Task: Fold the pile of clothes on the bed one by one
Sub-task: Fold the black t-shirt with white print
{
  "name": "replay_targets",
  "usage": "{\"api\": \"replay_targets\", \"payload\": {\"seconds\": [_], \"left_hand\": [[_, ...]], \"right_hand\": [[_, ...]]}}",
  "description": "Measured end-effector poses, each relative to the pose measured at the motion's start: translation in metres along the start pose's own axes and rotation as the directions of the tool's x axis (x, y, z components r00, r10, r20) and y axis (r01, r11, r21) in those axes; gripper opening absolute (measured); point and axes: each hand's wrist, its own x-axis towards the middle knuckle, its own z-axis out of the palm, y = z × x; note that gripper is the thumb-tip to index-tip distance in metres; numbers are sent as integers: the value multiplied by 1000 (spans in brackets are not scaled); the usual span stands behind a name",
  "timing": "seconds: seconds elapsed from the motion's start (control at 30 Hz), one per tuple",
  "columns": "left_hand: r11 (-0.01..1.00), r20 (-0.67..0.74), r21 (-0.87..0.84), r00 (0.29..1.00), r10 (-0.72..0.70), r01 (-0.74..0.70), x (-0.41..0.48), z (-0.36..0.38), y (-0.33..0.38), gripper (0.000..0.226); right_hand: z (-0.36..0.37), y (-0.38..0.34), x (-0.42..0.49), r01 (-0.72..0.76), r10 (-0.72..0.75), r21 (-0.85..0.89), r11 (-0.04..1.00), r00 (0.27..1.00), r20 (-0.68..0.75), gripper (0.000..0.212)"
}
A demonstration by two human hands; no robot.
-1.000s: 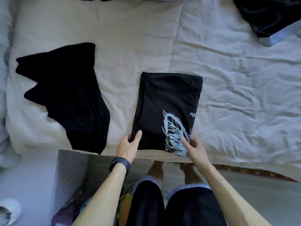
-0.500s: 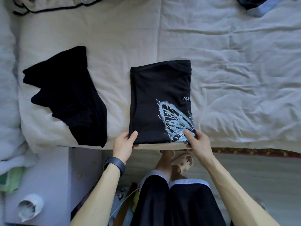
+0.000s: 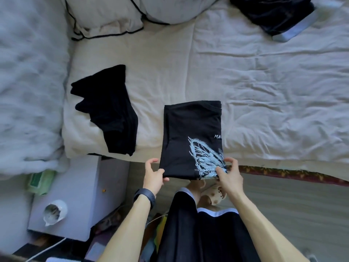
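shirt: black folded cotton T-shirt with pale blue butterfly print (image 3: 190, 133) lies flat on the cream-sheeted bed (image 3: 170, 63), near hem over the bed's near edge.
left hand (image 3: 154, 173): curled round the shirt's near-left corner.
right hand (image 3: 229, 174): pinches the near-right corner at the print.
other clothes: crumpled black garment (image 3: 109, 112) on the bed's left side.
step: likely lifting the hem for the next fold.
risk: uneven lift lets the stacked layers slip and skew; the overhanging hem could drag the shirt off the bed.
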Motion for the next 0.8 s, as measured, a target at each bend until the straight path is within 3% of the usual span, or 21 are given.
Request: {"api": "replay_targets", "payload": {"seconds": [0.13,0.2,0.27,0.37,0.4,0.47,0.57,0.67,0.8], "left_hand": [[995,72,-84,995,62,-56,-2,-7,21,34],[992,185,-112,980,74,-53,1,-15,38,36],[990,276,-17,951,138,-139,14,-25,56,41],[837,244,389,919,309,-384,49,-28,84,14],[764,200,479,901,384,-432,63,-24,93,10],[758,159,440,873,461,-481,89,-11,108,15],[863,68,291,909,411,-412,120,22,127,27],[861,-70,359,910,408,-359,141,51,144,38],[805,-119,505,900,420,-310,172,67,153,39]], "right_hand": [[-18,-13,4,56,-69,127,990,993,98,18],[-30,-25,14,41,-88,217,975,973,214,32],[-41,-38,28,98,-140,152,984,945,294,39],[-41,-63,56,317,-289,-156,935,941,177,7],[-37,-69,69,350,-330,-214,912,936,125,18],[-26,-84,93,358,-353,-181,916,934,59,26],[0,-102,126,340,-344,-88,936,938,-35,26],[23,-117,151,283,-299,-107,953,935,-191,40],[46,-117,180,184,-231,-175,967,923,-307,48]]}}
